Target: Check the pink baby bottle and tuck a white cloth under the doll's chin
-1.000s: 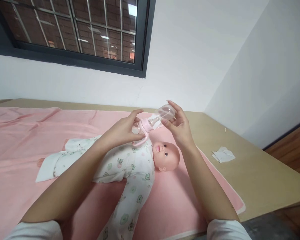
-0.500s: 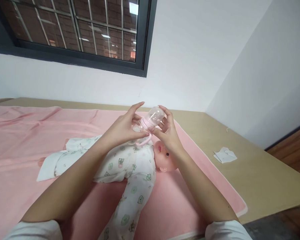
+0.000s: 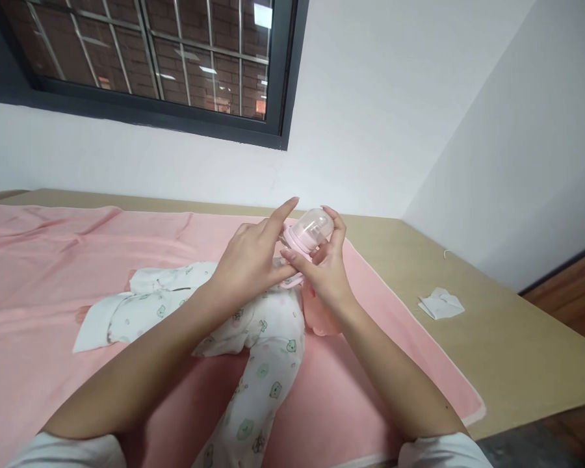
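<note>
A baby bottle point(image 3: 299, 237) with a pink collar, pink handles and a clear domed cap point(image 3: 316, 224) is held tilted above a baby doll's chest. My left hand point(image 3: 253, 253) is closed around the bottle's body, which it mostly hides, with the index finger raised beside the collar. My right hand point(image 3: 329, 263) grips the cap end between thumb and fingers. Beneath lies the doll point(image 3: 273, 338) on its back, in white clothes with green animal prints. Its head point(image 3: 316, 312) is partly covered by my right hand and wrist.
A pink blanket point(image 3: 39, 273) lies under the doll on a tan tabletop point(image 3: 507, 351). A folded white cloth or tissue point(image 3: 441, 303) rests to the right. Behind stand a white wall point(image 3: 370, 117) and a barred window with a dark frame point(image 3: 175, 114).
Both hands have shifted slightly right with the bottle. My left hand has turned so its back covers more of the bottle, and my right hand now hides more of the doll's face.
</note>
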